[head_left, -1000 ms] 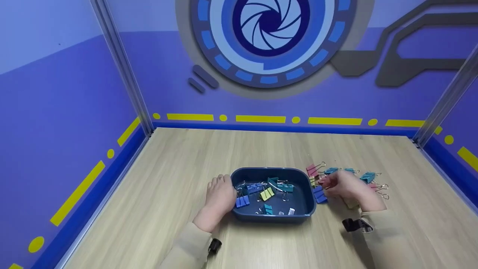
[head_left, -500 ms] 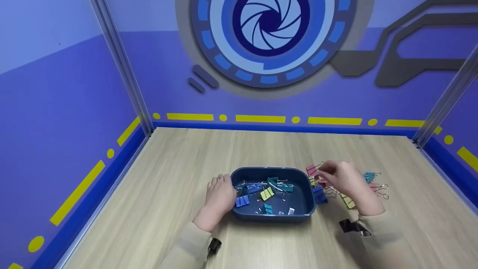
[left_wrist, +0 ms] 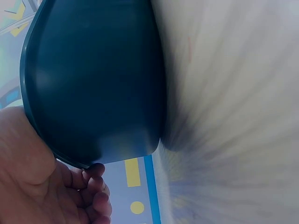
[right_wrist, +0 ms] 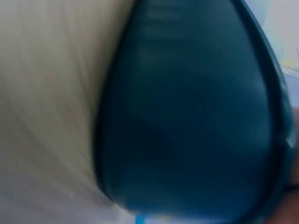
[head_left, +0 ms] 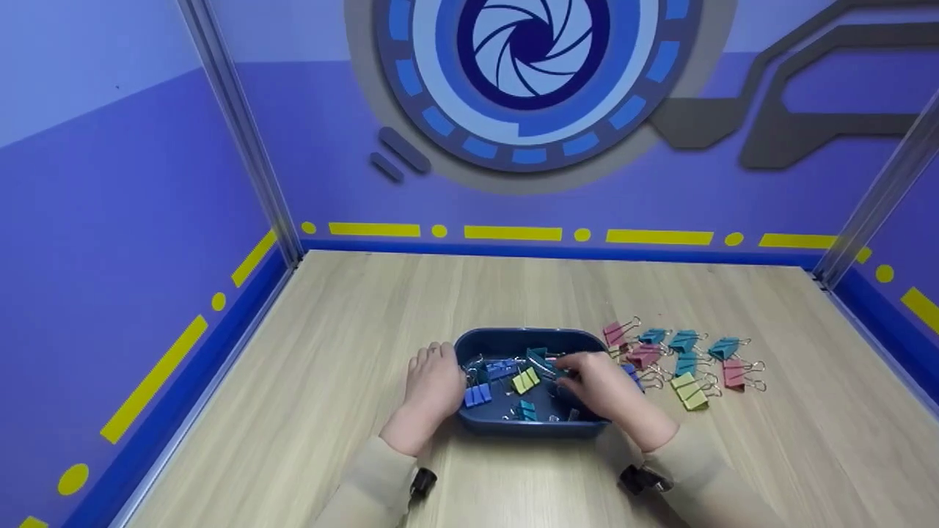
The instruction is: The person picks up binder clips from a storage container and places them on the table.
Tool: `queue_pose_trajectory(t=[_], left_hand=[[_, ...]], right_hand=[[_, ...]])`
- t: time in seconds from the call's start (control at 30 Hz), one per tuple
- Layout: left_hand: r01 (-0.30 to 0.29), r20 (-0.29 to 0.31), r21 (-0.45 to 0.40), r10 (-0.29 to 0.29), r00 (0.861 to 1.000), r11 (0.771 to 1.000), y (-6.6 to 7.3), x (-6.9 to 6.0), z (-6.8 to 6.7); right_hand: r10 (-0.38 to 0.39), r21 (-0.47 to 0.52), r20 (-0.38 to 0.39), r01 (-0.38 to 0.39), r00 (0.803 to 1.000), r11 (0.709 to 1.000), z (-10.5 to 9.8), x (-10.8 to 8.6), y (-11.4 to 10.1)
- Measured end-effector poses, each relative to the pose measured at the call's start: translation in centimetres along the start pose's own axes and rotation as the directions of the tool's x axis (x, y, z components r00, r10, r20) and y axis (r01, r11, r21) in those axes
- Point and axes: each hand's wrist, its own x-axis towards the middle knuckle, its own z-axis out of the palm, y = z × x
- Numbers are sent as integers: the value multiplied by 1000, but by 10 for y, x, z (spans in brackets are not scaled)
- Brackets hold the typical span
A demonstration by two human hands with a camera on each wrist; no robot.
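A dark blue tray (head_left: 539,427) holds several binder clips, among them a yellow clip (head_left: 525,380), a blue clip (head_left: 477,395) and a small teal clip (head_left: 526,411). At its left end my left hand (head_left: 433,385) grips the rim; in the left wrist view the curled fingers of that hand (left_wrist: 51,182) lie at the edge of the tray (left_wrist: 98,84). My right hand (head_left: 612,392) reaches over the right rim, thumb and index finger bent above the clips inside. Whether it holds a clip cannot be made out. The right wrist view shows mostly the tray's blurred outer wall (right_wrist: 187,116).
Right of the tray, several loose clips lie on the wooden table (head_left: 367,315): a pink clip (head_left: 733,374), a yellow clip (head_left: 689,392), a teal clip (head_left: 725,347) and others. A blue patterned wall (head_left: 293,161) stands behind the table.
My right hand has moved left from the loose clips to inside the tray's right end, uncovering clips on the table. My left hand and the tray have stayed in place.
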Motion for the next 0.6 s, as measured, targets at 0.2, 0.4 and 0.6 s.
queue_pose_trajectory(t=[0.2, 0.4, 0.6], left_hand=[[10, 10, -9, -10, 1000, 1000, 1, 0, 1], [15, 18, -18, -15, 1000, 1000, 0, 0, 1], [-2, -10, -10, 2, 1000, 1000, -1, 0, 1]], right_hand=[[-10, -38, 21, 11, 1000, 999, 6, 0, 0], [-29, -41, 24, 30, 999, 999, 3, 0, 4], [-89, 34, 33, 88, 995, 996, -6, -1, 10]])
